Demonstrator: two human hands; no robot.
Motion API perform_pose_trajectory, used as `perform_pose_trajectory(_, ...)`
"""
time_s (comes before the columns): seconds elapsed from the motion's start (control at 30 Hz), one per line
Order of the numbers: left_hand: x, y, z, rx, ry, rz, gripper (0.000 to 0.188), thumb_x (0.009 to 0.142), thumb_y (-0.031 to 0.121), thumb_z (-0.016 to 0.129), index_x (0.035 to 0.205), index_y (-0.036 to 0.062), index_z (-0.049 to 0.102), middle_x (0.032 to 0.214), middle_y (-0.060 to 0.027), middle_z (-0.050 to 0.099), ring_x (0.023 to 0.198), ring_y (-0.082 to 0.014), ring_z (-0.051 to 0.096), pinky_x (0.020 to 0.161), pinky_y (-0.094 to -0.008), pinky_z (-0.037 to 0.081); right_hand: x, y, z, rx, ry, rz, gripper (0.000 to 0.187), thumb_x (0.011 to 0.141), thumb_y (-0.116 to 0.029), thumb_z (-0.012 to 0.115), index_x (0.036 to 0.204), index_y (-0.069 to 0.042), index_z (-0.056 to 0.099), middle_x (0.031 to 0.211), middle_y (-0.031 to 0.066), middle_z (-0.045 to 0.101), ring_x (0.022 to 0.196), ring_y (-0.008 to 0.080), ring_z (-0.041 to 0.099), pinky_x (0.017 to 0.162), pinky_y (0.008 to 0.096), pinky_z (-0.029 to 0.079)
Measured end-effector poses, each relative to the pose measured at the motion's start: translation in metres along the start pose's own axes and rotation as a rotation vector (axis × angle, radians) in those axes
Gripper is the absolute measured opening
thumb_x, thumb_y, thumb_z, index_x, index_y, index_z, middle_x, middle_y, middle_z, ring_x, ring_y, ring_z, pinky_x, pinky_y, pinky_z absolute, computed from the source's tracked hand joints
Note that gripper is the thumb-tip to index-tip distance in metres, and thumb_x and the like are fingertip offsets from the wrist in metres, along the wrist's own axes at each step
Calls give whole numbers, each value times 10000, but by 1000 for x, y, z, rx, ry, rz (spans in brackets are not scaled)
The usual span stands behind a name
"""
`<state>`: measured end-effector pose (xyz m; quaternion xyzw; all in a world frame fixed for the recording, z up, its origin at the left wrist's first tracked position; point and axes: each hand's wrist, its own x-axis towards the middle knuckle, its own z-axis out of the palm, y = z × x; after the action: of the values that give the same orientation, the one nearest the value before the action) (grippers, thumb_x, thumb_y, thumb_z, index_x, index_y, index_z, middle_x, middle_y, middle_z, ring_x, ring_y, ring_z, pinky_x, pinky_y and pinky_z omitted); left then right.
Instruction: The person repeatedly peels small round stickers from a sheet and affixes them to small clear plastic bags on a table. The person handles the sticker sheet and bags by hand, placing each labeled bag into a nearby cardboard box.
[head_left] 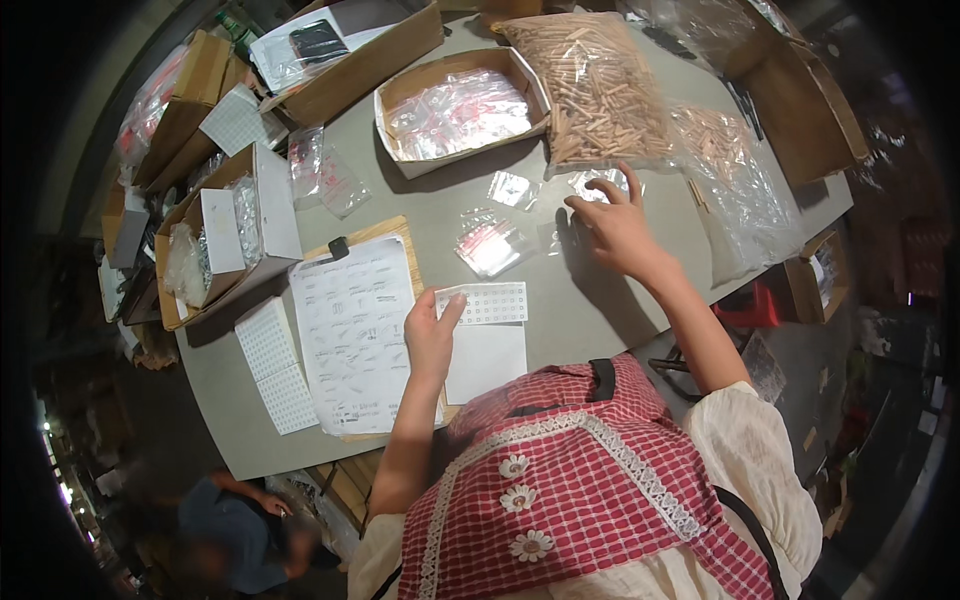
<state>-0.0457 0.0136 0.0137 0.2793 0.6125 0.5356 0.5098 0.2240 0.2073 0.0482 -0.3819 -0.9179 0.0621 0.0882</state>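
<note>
My left hand (430, 335) is closed on the edge of a white label sheet (490, 303) printed with rows of small squares, thumb on top. A plain white sheet (485, 362) lies below it. Raised over the table, my right hand (618, 225) has its fingers apart and curved, with nothing visible in it. Just beyond its fingers is a small clear plastic bag (585, 186), partly hidden. Left of this hand are another small bag (514, 190) and a pile of little zip bags (492, 248) with red edges.
A clipboard (405, 245) with a printed paper (350, 340) lies left, beside more label sheets (275, 365). Behind are a shallow box of zip bags (460, 110) and a large bag of wooden dowels (600, 95). Cardboard boxes (250, 225) line the left edge. Another person (235, 525) is lower left.
</note>
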Motion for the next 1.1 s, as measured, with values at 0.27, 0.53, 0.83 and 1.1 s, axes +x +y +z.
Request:
perform_pose_trajectory(0.27, -1, -3, 7, -42, 69, 36, 210, 996, 161, 673, 1098, -21, 648, 1023, -60, 702, 939, -101, 616, 863, -261, 478, -11, 61, 38, 382, 318, 353, 785, 861, -580, 720, 1468, -124, 520, 1529, 234, 450, 1405, 451, 402, 1161, 715, 154)
perform_pose_trajectory(0.53, 1, -6, 7, -17, 127, 103, 227, 993, 123, 670, 1150, -26, 600, 1048, -77, 694, 972, -123, 625, 890, -273, 482, -16, -11, 41, -1, 244, 234, 764, 816, -606, 710, 1385, -121, 555, 1422, 180, 495, 1318, 425, 404, 1088, 625, 266)
perform_pose_trajectory(0.83, -5, -17, 9, 190, 155, 151, 211, 981, 137, 693, 1124, -3, 629, 964, -75, 718, 897, -113, 648, 800, -267, 509, 1, 57, 37, 323, 386, 16, 211, 849, -79, 746, 1046, -44, 680, 913, 93, 648, 684, 241, 617, 617, 333, 499)
perform_pose_trajectory(1.1, -7, -11, 2, 242, 99, 128, 208, 983, 62, 678, 1155, -26, 603, 1042, -80, 696, 975, -110, 631, 872, -260, 501, 164, 16, -25, 516, 703, 59, 153, 858, -167, 693, 907, -22, 683, 800, 135, 641, 696, 308, 609, 651, 393, 488)
